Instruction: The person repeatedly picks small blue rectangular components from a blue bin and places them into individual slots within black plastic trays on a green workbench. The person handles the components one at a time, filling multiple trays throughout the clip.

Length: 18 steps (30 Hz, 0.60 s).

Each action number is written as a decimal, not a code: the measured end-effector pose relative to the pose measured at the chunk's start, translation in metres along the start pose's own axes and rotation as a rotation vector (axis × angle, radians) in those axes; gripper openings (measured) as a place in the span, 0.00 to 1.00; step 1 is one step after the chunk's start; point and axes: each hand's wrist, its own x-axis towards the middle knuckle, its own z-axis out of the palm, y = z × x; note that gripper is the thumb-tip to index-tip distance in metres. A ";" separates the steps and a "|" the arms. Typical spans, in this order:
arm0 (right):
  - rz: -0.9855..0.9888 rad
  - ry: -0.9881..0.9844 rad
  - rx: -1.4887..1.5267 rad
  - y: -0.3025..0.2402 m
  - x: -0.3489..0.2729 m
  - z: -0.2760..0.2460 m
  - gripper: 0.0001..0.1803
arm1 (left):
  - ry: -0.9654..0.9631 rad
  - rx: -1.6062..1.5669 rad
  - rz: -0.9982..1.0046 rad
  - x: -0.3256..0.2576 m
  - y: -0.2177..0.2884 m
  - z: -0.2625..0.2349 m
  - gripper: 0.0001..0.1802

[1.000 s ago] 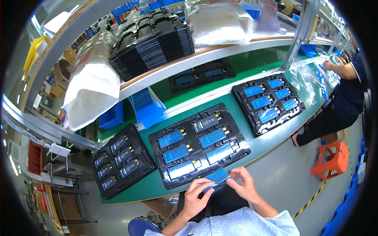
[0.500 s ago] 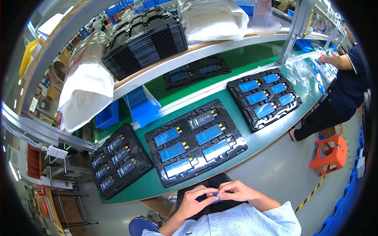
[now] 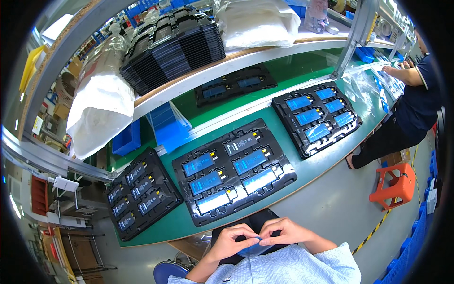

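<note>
My left hand (image 3: 230,242) and my right hand (image 3: 285,233) meet close to my chest, below the bench edge. Together they pinch a small flat blue-wrapped part (image 3: 254,239), mostly hidden by my fingers. Just above them a black tray (image 3: 189,190) lies on the green bench, holding several flat cells with blue film. One cell (image 3: 240,142) at its upper middle is dark, without blue film.
A second black tray (image 3: 142,199) of dark cells sits at the left, a third tray (image 3: 283,110) with blue cells at the right. Stacked black trays (image 3: 172,45) and white bags (image 3: 101,111) fill the shelf. Another person (image 3: 414,99) works at the far right beside an orange stool (image 3: 395,184).
My hands have drawn back from the bench edge toward my chest with the blue part, and the fingers have closed in over it.
</note>
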 end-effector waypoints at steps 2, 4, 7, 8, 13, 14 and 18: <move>-0.060 0.137 -0.127 -0.005 0.003 0.003 0.14 | 0.044 0.068 -0.010 0.000 -0.002 -0.001 0.04; -0.015 0.052 -0.067 -0.009 0.001 0.001 0.15 | 0.010 0.067 -0.016 -0.001 0.000 -0.001 0.05; 0.031 -0.056 0.055 -0.009 0.004 -0.003 0.13 | -0.042 0.024 -0.003 0.000 0.001 -0.001 0.06; 0.043 -0.088 0.103 -0.007 0.005 -0.005 0.13 | -0.059 0.015 0.006 0.001 0.002 -0.003 0.07; 0.123 -0.153 0.212 0.000 0.010 -0.011 0.11 | -0.058 0.030 0.017 0.008 0.009 -0.004 0.09; 0.113 -0.147 0.198 0.001 0.012 -0.013 0.11 | -0.038 0.076 0.025 0.010 0.009 -0.006 0.09; 0.088 -0.099 0.127 0.002 0.018 -0.021 0.08 | 0.044 0.079 0.034 0.019 0.009 -0.011 0.09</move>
